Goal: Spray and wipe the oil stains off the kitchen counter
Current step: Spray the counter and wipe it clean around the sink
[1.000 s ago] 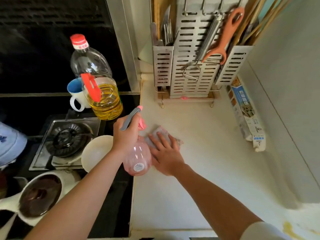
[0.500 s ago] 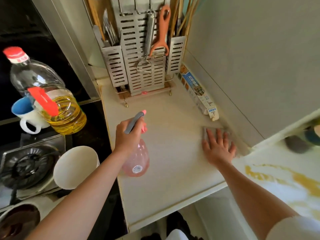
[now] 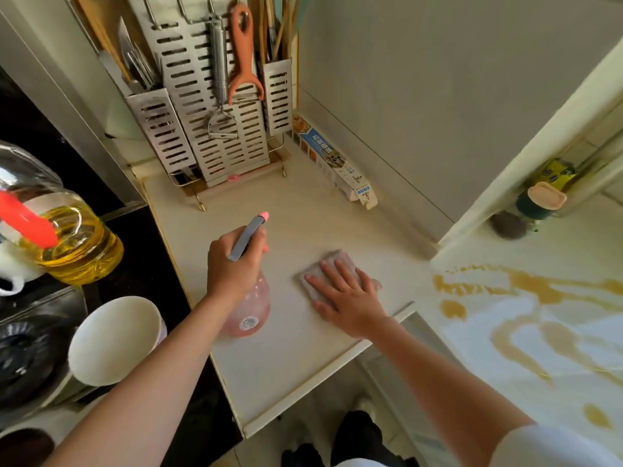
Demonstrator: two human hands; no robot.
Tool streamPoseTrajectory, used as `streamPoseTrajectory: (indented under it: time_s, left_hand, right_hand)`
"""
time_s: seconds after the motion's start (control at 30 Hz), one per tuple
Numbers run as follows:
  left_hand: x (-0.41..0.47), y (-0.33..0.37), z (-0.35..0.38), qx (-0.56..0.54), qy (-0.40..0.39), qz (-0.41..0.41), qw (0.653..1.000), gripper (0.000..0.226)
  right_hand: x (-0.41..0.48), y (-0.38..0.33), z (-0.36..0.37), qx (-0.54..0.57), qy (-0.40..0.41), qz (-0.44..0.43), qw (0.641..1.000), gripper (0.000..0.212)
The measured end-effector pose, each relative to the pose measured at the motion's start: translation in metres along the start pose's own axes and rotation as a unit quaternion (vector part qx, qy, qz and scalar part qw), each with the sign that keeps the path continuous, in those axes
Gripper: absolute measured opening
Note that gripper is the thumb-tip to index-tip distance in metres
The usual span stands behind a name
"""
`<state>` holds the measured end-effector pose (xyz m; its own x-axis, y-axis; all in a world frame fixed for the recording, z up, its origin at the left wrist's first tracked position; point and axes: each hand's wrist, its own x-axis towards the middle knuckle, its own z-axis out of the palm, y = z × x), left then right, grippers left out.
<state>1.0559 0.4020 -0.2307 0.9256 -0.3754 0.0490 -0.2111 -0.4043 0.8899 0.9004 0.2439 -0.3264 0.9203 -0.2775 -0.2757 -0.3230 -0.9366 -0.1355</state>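
My left hand grips the neck and grey trigger of a pink spray bottle standing on the cream counter. To its right, my right hand lies flat, fingers spread, pressing a grey cloth onto the counter near its front edge. Yellow-brown oil stains streak the adjoining counter section on the right.
A steel utensil rack with an orange peeler stands at the back. A long box lies along the right wall. Left of the counter are an oil bottle, a white bowl and the stove. A capped jar sits far right.
My right hand has slid the cloth from the left by the bottle to the right wall, then back toward the middle. The camera view swung rightward; my left hand kept holding the bottle.
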Motion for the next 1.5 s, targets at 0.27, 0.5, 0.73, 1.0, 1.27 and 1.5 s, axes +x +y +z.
streamPoseTrajectory:
  time_s: [0.27,0.5,0.73,1.0,1.27,1.5]
  left_hand:
    - [-0.001,0.007,0.012,-0.034,0.0,-0.013,0.999,0.042]
    - [-0.015,0.046,0.075,-0.072,-0.067,0.004,0.995,0.039]
    - [-0.042,0.09,0.152,-0.079,-0.139,0.048,0.986,0.038]
    - [-0.065,0.118,0.219,-0.083,-0.154,0.083,0.981,0.035]
    - [-0.075,0.125,0.255,-0.077,-0.152,0.1,0.98,0.035]
    - [-0.074,0.127,0.264,-0.063,-0.151,0.102,0.981,0.036]
  right_hand:
    - [-0.045,0.101,-0.009,0.065,-0.018,0.231,0.971,0.054]
    - [-0.079,0.12,0.0,0.095,0.013,0.235,0.967,0.051]
    - [-0.158,0.201,0.011,0.145,0.037,0.4,0.904,0.056]
    - [-0.154,0.255,0.002,0.223,0.059,0.536,0.812,0.058]
    - [-0.094,0.201,0.0,0.122,0.045,0.261,0.956,0.054]
    - [-0.113,0.231,0.0,0.024,0.034,0.044,0.998,0.057]
